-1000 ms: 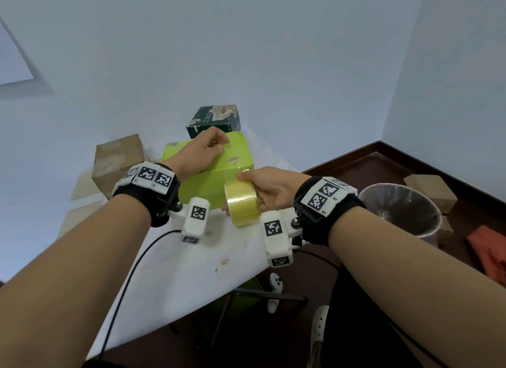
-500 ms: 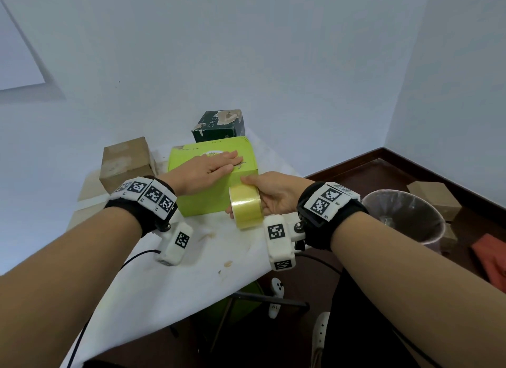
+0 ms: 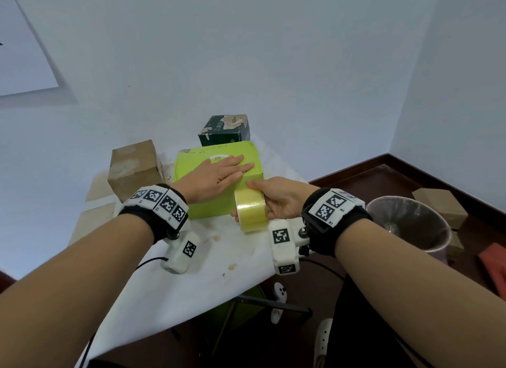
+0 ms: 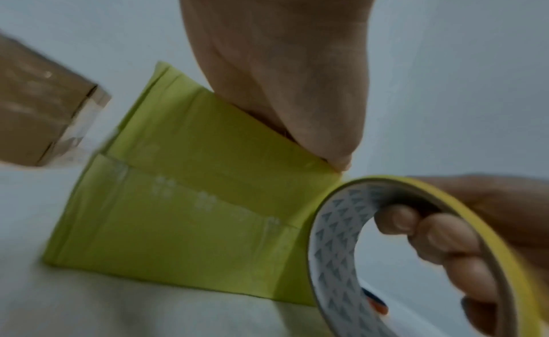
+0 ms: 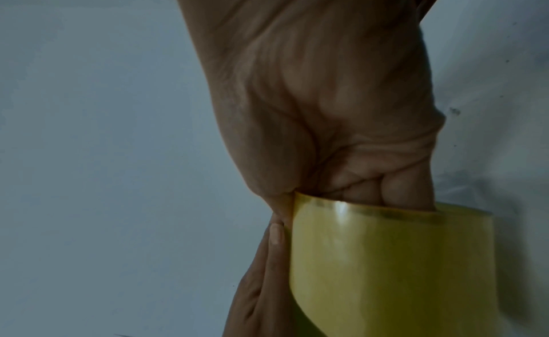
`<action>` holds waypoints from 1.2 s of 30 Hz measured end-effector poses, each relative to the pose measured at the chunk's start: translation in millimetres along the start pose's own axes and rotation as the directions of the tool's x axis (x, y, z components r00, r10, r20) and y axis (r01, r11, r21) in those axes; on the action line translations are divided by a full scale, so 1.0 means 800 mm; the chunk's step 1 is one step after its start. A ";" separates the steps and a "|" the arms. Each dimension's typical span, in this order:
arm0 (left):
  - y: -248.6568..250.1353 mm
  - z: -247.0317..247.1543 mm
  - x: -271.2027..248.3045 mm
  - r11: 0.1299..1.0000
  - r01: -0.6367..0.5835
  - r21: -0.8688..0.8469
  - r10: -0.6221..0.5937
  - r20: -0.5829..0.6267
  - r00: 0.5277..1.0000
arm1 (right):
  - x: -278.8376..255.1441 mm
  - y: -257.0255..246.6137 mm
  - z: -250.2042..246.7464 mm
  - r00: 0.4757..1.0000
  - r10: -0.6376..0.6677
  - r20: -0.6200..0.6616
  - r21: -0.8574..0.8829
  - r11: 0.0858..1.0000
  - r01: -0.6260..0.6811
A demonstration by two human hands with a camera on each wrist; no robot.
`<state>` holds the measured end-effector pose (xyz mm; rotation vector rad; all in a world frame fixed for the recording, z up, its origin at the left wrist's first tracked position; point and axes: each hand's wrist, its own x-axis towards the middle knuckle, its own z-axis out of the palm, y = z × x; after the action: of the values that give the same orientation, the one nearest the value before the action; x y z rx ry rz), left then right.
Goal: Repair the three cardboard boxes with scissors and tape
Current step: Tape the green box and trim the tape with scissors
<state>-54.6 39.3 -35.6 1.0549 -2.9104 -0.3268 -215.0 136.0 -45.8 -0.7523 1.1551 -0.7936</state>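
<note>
Lime-green cardboard is what the work centres on: the green box point(image 3: 219, 192) lies flat on the white table point(image 3: 175, 291), and taping it looks to be the step in hand. The left hand point(image 3: 219, 173) lies flat on its top, fingers straight and together, pressing it down. The right hand point(image 3: 279, 198) grips the roll of yellowish tape point(image 3: 250, 213), fingers curled through the core (clear in the left wrist view), held against the box's near right corner. Next, judging from this, the roll must be drawn along the seam and the strip cut; no scissors are in view.
</note>
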 end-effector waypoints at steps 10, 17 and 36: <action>-0.003 -0.008 -0.006 0.948 0.063 -0.312 -0.079 -0.038 0.996 | -0.005 0.005 -0.001 0.997 -0.060 0.053 -0.050 0.997 0.063; -0.005 -0.005 -0.006 0.972 0.028 -0.232 -0.045 -0.071 0.996 | -0.014 0.011 -0.001 0.993 -0.096 0.070 -0.018 0.995 0.098; -0.013 0.001 -0.013 0.991 -0.067 -0.114 0.059 -0.067 0.996 | -0.019 0.014 0.010 1.000 -0.021 0.011 -0.024 0.999 0.022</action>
<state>-40.3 38.3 -37.9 0.9373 -2.8226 -0.4461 -209.0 155.1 -46.1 -0.7893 1.1504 -0.7937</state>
